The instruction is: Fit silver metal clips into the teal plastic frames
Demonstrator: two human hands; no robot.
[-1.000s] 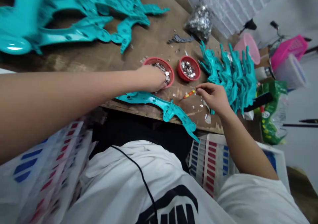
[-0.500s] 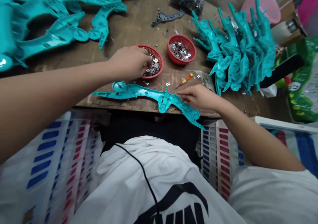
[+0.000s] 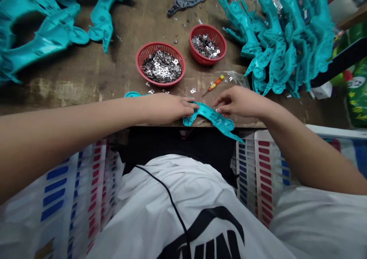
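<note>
Glossy teal plastic part [image 3: 209, 114]; shiny metal pieces [image 3: 162, 67]; rough, worn wooden tabletop [image 3: 69, 92].

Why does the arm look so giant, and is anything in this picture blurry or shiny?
In the head view, the wide lens makes the left arm look huge near the edge; the striped white bag at the lower left looks slightly smeared; the teal plastic piece at the top left has pale glare; the metal bits in the red basket glint.
</note>
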